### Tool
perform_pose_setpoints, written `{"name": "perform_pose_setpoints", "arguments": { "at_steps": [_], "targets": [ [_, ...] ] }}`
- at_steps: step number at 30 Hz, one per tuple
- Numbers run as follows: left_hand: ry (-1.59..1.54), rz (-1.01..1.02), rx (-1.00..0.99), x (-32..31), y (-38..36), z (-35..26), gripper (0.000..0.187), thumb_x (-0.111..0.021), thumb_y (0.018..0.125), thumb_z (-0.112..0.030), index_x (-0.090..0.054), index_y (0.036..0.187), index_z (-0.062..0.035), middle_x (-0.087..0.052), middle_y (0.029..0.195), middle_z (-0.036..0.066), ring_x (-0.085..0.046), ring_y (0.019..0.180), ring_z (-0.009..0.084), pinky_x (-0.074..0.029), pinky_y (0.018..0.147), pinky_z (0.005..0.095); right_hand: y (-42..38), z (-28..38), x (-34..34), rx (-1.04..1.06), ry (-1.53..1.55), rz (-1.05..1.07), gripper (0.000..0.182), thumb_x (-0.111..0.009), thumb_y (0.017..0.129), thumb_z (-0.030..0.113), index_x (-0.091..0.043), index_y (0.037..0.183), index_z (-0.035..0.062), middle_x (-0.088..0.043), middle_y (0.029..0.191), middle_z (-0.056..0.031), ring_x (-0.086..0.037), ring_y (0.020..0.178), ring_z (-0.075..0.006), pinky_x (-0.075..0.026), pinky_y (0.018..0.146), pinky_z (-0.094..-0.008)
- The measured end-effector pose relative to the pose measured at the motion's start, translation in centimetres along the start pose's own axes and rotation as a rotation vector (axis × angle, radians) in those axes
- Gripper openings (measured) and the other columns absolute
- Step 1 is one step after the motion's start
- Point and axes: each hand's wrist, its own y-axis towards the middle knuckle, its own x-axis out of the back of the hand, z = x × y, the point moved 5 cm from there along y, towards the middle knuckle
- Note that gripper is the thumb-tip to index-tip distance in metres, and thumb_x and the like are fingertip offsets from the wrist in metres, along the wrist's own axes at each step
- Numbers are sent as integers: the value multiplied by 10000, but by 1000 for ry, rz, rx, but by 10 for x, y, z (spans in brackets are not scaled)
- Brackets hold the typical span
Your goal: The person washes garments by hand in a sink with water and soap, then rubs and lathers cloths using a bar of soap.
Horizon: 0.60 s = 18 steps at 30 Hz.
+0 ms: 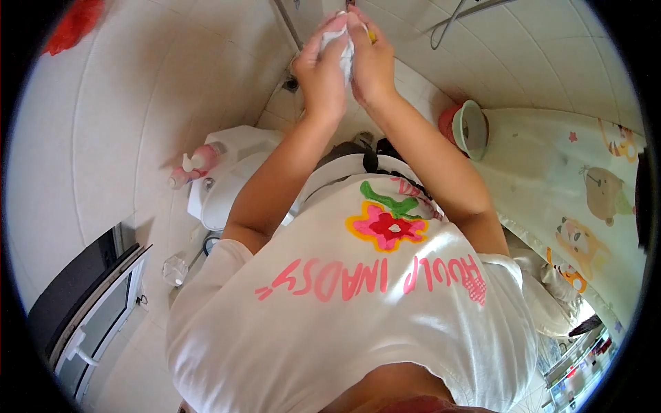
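My left hand point(321, 69) and my right hand point(374, 67) are raised together at the top of the view, close to the wall corner. Both are closed around a bunched white cloth point(346, 63), which shows between the palms. A small yellow patch point(372, 36) appears beside the fingers of my right hand; I cannot make out what it is. The fingertips are partly cut off by the upper edge of the view.
A white washbasin point(231, 189) stands at left with a pink pump bottle point(204, 158) on it. Nested green and pink basins point(475, 131) are at right, by a curtain point(537, 158) with animal prints. A metal rack point(475, 9) juts from the wall. A red bag point(72, 26) hangs upper left.
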Motion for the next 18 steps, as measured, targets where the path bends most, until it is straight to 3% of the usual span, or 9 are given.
{"name": "perform_pose_setpoints", "arguments": {
  "at_steps": [2,3,6,7,10,11,14,15,18],
  "targets": [
    [-31,18,15,-3,-5,1,271,-560,941,-85,-631,1183,14,-612,1245,110,-586,1107,169,-458,957,297,5,15,-1,92,-127,-37,362,-575,960,218,-602,1207,-45,-662,1082,-140,-598,939,-143,-490,808,-287],
    [-68,5,74,-3,-4,5,298,-540,970,-152,-609,1220,-7,-616,1237,104,-586,1108,171,-452,967,297,4,24,-2,227,-267,-97,307,-598,939,189,-632,1149,-32,-681,1082,-148,-627,971,-187,-483,865,-311],
    [-174,-109,235,10,0,16,317,-523,972,-209,-611,1196,-4,-629,1149,74,-581,1058,152,-459,915,289,-20,17,-12,602,-360,107,267,-623,910,142,-644,1125,-15,-680,1104,-151,-636,1035,-255,-463,933,-337],
    [-259,8,162,12,8,13,290,-518,976,-225,-604,1172,-30,-625,1054,43,-587,987,148,-468,875,289,-30,20,-17,670,-396,168,248,-629,894,105,-644,1119,1,-660,1146,-154,-616,1100,-290,-440,984,-350],
    [-351,-52,119,18,10,12,276,-535,964,-223,-601,1166,-47,-625,1045,32,-594,965,147,-475,860,291,-32,16,-21,713,-477,317,263,-555,932,75,-627,1174,0,-640,1207,-114,-584,1138,-211,-416,1001,-319],
    [-382,39,154,11,2,10,301,-550,958,-241,-596,1183,-48,-618,1085,30,-595,984,150,-477,858,302,-22,20,-21,783,-521,296,220,-607,909,131,-663,1093,23,-674,1095,-140,-631,1054,-277,-449,971,-349],
    [-233,-49,301,10,-15,13,425,-493,972,-308,-502,1302,-41,-567,1284,72,-569,1154,229,-428,1007,365,7,12,-7,78,-279,147,216,-598,906,118,-670,1089,27,-661,1113,-134,-610,1084,-283,-430,991,-359],
    [-226,-22,262,8,-13,16,406,-492,970,-317,-521,1272,-48,-577,1250,65,-568,1145,217,-428,1002,363,10,-4,-4,66,-158,136,230,-556,924,126,-671,1096,27,-635,1163,-146,-580,1130,-283,-401,1020,-365],
    [-415,-26,92,2,-2,5,373,-495,978,-333,-589,1171,-29,-621,1166,64,-598,1031,176,-460,936,306,-35,19,-17,691,-417,314,266,-514,961,189,-679,1091,27,-627,1195,-157,-575,1154,-301,-388,1034,-360]
  ]
}}
